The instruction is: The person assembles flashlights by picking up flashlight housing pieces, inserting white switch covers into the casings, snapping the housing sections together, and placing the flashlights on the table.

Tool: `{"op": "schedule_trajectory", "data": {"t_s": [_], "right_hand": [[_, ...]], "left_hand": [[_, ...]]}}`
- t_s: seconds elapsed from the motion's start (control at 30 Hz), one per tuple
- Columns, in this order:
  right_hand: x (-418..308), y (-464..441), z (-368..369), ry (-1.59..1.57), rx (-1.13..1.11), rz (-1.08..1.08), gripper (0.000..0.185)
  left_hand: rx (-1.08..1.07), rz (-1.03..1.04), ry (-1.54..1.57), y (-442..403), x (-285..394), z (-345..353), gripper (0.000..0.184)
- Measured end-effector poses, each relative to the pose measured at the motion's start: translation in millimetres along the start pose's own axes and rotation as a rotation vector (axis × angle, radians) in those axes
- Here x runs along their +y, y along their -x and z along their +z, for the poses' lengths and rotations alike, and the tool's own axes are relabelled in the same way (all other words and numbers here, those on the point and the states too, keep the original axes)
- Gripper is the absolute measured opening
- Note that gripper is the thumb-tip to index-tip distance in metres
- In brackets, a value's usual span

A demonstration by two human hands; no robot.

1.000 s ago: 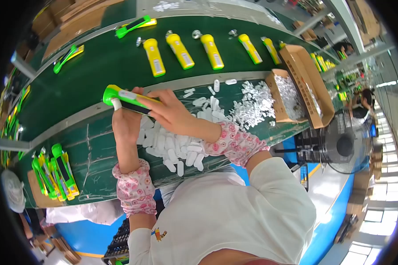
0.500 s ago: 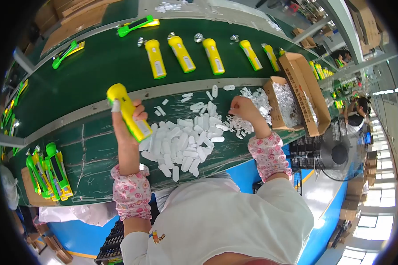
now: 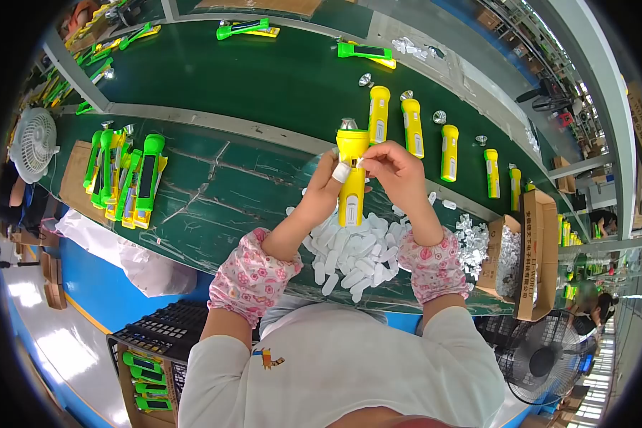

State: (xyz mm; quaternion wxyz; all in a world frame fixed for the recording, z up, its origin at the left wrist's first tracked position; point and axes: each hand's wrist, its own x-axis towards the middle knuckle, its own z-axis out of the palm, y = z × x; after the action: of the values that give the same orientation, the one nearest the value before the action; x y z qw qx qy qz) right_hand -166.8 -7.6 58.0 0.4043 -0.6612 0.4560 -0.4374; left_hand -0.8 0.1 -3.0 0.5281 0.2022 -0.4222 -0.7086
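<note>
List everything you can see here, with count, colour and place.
Held torch: one, yellow, between the hands
Torches: at least five, yellow, along the belt
Reflectors: at least four, silver, beside those torches
Torch pile: several, green and yellow, bench's left
Bench: one, green, before the person
Strips: many, white, below the held torch
Small parts: many, whitish, near the cartons
Cartons: two, brown, bench's right
Fans: two, white left, black right
Left hand: one, bare, on held torch
Right hand: one, bare, at its side
</note>
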Motion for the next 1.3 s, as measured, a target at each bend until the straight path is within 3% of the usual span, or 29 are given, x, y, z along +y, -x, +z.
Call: {"op": "schedule_trajectory", "data": {"t_s": [0.1, 0.2, 0.3, 0.4, 0.53, 0.63, 0.73, 0.93, 1.03, 1.07, 1.1, 1.13, 1.17, 1.2, 1.3], "right_hand": [[7, -3, -1, -0.093, -0.005, -0.042, 0.012], [12, -2, -3, 0.144, -0.028, -0.265, 0.012], [21, 0, 0, 0.166, 0.003, -0.266, 0.018], [22, 3, 6, 0.04, 0.061, -0.05, 0.033], [24, -1, 9, -0.068, 0.035, -0.035, 0.052], [9, 6, -3, -0.139, -0.044, -0.052, 0.053], [1, 9, -4, 0.008, -0.054, -0.05, 0.055], [26, -6, 19, -0.068, 0.064, 0.003, 0.052], [18, -52, -11, -0.125, -0.171, 0.071, 0.048], [22, -80, -38, -0.188, -0.282, 0.183, 0.041], [25, -110, -57, -0.21, -0.237, 0.11, 0.037], [47, -152, -78, -0.014, -0.039, 0.07, 0.041], [99, -204, -102, 0.474, 0.195, -0.138, 0.054], [117, -234, -115, 0.98, 0.32, -0.183, 0.069], [172, -305, -130, 1.374, 0.248, -0.043, 0.075]], "left_hand": [[-0.054, 0.032, -0.09, -2, -1, -5, 0.039], [-0.096, 0.048, -0.167, 0, -3, -4, 0.041], [-0.086, 0.068, -0.187, 1, -9, -1, 0.04], [-0.083, 0.087, -0.261, 2, -13, -6, 0.04], [-0.088, 0.099, -0.35, 5, -14, -7, 0.038], [-0.113, 0.155, -0.415, 6, -11, 1, 0.039], [-0.094, 0.168, -0.415, 6, -13, 1, 0.039], [-0.046, 0.1, -0.374, -5, -17, -15, 0.041], [0.009, -0.035, -0.195, -33, 7, -16, 0.04], [0.043, -0.073, -0.157, -48, 15, -16, 0.037], [0.072, -0.067, -0.155, -71, 16, -22, 0.035], [0.105, -0.06, -0.155, -96, 11, -33, 0.033], [0.138, -0.056, -0.162, -120, 7, -46, 0.032], [0.185, -0.079, -0.205, -143, 4, -57, 0.029], [0.216, -0.092, -0.24, -191, -12, -77, 0.028]]}}
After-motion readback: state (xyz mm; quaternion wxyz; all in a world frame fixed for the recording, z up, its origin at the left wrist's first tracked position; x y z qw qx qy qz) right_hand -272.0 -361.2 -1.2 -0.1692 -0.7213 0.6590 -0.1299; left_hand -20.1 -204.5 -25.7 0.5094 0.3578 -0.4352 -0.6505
